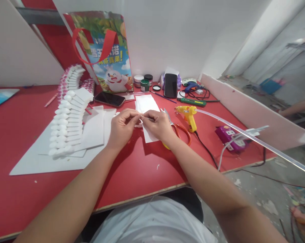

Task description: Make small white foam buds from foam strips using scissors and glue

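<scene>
My left hand (123,128) and my right hand (158,125) meet over the middle of the red table, thumbs and fingertips pinched together. Whatever sits between the fingertips is tiny and mostly covered; only a pale bit shows. Beneath and behind them lies white paper (146,102). Scissors with orange handles (186,132) lie just right of my right hand, partly hidden by it. A yellow glue gun (190,116) rests farther right, with a long clear glue stick (233,130) sticking out of its back. Left of my left hand, white spoon-shaped pieces (63,125) form an overlapping curved row.
White sheets (44,163) lie under the spoon-shaped row. A phone (109,99), a colourful bag (113,69), paint jars (144,85) and an upright black phone (170,85) stand or lie at the back. A purple box (229,138) and cables are on the right.
</scene>
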The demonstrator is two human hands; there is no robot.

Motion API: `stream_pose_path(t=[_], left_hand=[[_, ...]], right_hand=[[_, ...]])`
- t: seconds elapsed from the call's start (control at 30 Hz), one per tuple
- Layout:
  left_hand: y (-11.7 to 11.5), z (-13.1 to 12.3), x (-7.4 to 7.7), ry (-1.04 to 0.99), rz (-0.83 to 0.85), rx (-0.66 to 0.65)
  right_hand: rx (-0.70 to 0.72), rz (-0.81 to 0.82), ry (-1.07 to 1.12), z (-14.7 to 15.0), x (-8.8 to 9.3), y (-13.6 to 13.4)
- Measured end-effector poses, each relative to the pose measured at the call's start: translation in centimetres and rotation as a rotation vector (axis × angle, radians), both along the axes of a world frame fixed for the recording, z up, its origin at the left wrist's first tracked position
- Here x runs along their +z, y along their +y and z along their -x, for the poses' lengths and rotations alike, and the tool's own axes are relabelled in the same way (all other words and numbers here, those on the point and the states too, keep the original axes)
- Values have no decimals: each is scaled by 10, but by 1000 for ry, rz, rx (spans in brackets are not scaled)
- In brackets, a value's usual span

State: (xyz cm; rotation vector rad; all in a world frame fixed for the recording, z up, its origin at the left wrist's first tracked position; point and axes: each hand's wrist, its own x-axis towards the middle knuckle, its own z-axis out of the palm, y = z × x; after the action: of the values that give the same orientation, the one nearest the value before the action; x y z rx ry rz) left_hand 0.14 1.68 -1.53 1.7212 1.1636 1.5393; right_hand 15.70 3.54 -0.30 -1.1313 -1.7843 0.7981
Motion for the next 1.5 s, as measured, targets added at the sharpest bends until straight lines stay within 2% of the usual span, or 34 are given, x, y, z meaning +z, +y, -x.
stream_pose_path(t=[0.1,0.17,0.4,0.53,0.7,0.83,1.03,1.13,1.23,1.37,1.5], left_hand=[[8,6,-6,-288,237,-130],[10,8,-8,-361,306,-180],[3,6,3,-272,268,-160],[3,6,4,-152,158,-94],[1,2,3,-41,88,-8],[-5,-4,6,48,13,77],[-7,-4,5,330,-274,236],[-4,-3,0,476,-399,272],[-3,-5,-4,514,-449,266],[-5,-7,-2,359,-339,173],[-1,0,2,86,-23,47]], right_hand=[[52,-100,-82,-1,1,0],[84,-147,-103,-3,1,0],[80,-192,-68,-5,-4,3],[32,-201,-66,-5,-8,5],[-9,-78,-34,-6,-7,7],[-23,-130,-8,-1,-4,1],[-65,-74,93,8,-1,-9],[-65,-17,171,9,-2,-8],[-52,66,235,7,-4,-5],[-40,132,216,3,-4,-2],[-13,90,131,0,-2,0]])
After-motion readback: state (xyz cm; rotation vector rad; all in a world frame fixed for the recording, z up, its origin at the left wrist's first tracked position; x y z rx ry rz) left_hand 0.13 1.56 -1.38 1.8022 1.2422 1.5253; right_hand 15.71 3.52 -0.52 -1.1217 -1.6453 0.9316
